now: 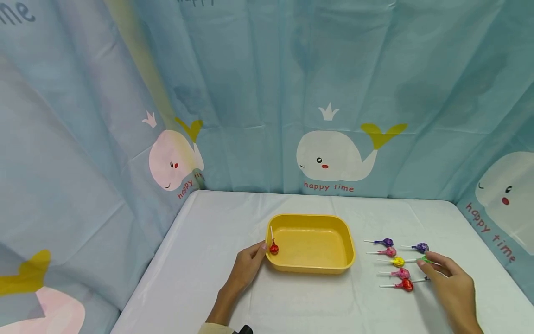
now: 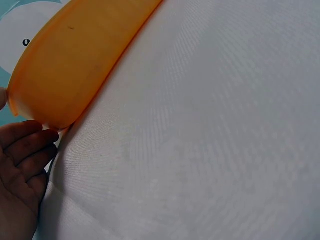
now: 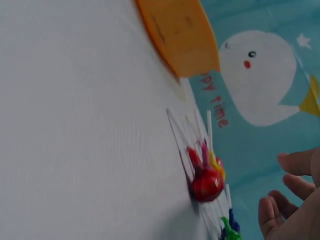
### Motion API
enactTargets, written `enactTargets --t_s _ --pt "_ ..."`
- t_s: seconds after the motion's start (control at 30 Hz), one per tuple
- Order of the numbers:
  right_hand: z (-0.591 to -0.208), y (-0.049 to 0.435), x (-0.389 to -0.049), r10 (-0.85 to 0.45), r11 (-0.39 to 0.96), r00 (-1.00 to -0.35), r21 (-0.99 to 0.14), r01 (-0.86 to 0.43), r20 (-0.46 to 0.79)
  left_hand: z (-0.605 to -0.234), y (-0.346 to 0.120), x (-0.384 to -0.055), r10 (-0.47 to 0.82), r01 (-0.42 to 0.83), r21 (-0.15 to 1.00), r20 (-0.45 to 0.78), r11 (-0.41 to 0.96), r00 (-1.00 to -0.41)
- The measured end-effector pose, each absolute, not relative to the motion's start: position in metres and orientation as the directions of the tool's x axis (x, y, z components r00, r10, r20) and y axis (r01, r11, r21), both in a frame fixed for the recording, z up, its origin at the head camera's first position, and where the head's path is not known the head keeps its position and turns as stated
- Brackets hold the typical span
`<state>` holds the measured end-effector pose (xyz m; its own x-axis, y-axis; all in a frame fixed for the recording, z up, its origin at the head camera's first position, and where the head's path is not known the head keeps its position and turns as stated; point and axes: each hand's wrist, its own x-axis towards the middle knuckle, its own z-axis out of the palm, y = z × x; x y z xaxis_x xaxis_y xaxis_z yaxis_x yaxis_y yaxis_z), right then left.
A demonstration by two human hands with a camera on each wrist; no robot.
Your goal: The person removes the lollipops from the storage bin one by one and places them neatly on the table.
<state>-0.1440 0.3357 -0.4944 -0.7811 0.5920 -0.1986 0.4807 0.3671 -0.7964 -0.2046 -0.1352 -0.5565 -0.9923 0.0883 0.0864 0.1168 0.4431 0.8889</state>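
Observation:
A yellow plastic tray (image 1: 310,269) sits on the white table, with one red-wrapped lollipop (image 1: 274,249) inside at its left end. My left hand (image 1: 246,266) holds the tray's left end, thumb at the rim and fingertips against the outer wall (image 2: 60,95). On the right, my right hand (image 1: 452,283) hovers over the lollipops with thumb and fingers apart, nothing between them in the right wrist view. Its fingertips overlap a green lollipop (image 1: 424,259) in the head view. Beside it lie a yellow lollipop (image 1: 398,262) and a red lollipop (image 3: 207,185).
Two purple lollipops (image 1: 388,242) and two pink ones (image 1: 403,273) lie in the same group, sticks pointing left. A dark-wrapped one (image 1: 426,279) is partly hidden by the right hand. A blue whale-print curtain (image 1: 267,93) stands behind the white tablecloth (image 1: 200,241).

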Motion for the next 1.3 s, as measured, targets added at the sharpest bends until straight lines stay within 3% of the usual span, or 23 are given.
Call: enactTargets --t_s 0.33,0.53,1.3 --pt "-0.479 0.267 -0.149 0.405 0.372 -0.908 -0.889 0.267 -0.103 -0.555 -0.134 -0.208 0.09 0.119 0.888 0.088 0.444 -0.992" --pt "-0.473 0.23 -0.156 0.29 0.3 -0.953 -0.938 0.172 -0.081 -0.555 -0.134 -0.208 0.1 0.125 0.889 0.09 0.44 -0.991" --pt "-0.478 0.14 -0.183 0.063 0.19 -0.998 -0.981 0.041 -0.03 -0.553 -0.135 -0.204 0.095 0.111 0.889 0.077 0.444 -0.993"
